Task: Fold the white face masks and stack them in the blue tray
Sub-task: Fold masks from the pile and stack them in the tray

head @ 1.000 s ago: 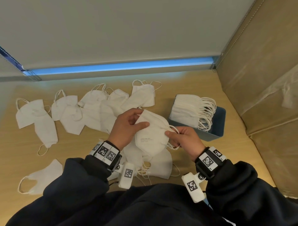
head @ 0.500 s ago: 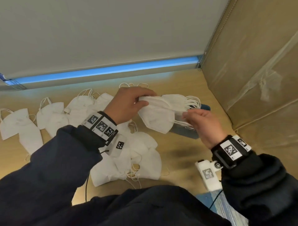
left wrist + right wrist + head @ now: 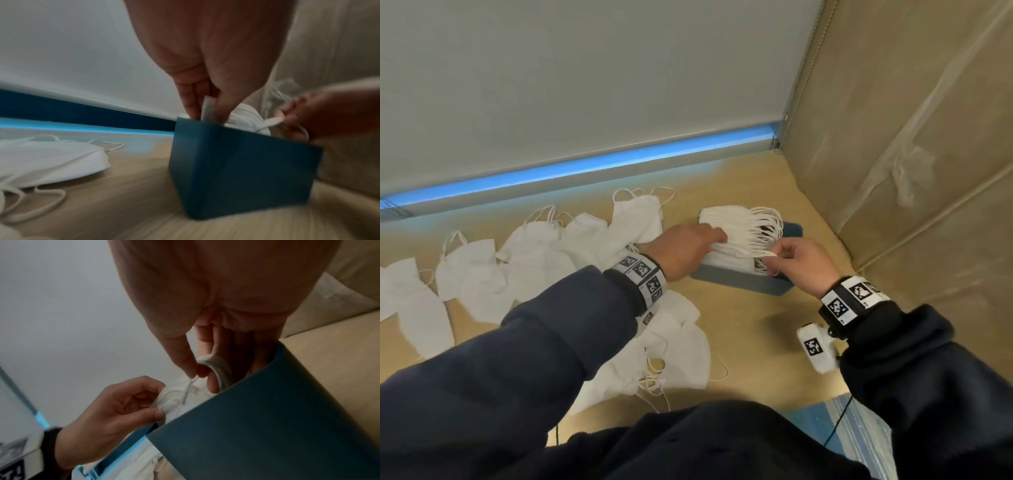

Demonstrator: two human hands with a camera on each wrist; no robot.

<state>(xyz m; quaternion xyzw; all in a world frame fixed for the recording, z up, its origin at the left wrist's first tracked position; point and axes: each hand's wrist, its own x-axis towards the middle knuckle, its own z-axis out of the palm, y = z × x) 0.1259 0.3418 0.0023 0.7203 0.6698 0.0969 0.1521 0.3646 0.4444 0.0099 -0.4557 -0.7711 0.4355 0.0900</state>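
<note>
At the left of the head view I see the unfolded masks (image 3: pixel 527 260) spread loose over the wooden table (image 3: pixel 750 315), with more heaped in the lower middle of the frame, all waiting their turn. Moving right, my left hand (image 3: pixel 681 251) reaches to the near-left corner of the blue tray (image 3: pixel 739 279); the left wrist view shows thumb and fingers pinched on the edge of the folded mask (image 3: pixel 208 108) as it goes down behind the tray wall. In the middle right of the frame stands the stack of folded masks (image 3: pixel 729 226) on edge, ear loops fanned to the right. Further right, my right hand (image 3: pixel 801 262) has thumb and forefinger closed on an ear loop (image 3: pixel 216 365), the other fingers curled behind it.

My worry: if I let go of the loop while it lies across the stack, it may snag neighbouring loops and drag masks out. The stack already rises above the rim, so a careless push at the corner could tip it towards the cardboard wall (image 3: pixel 911 154) on the right.
</note>
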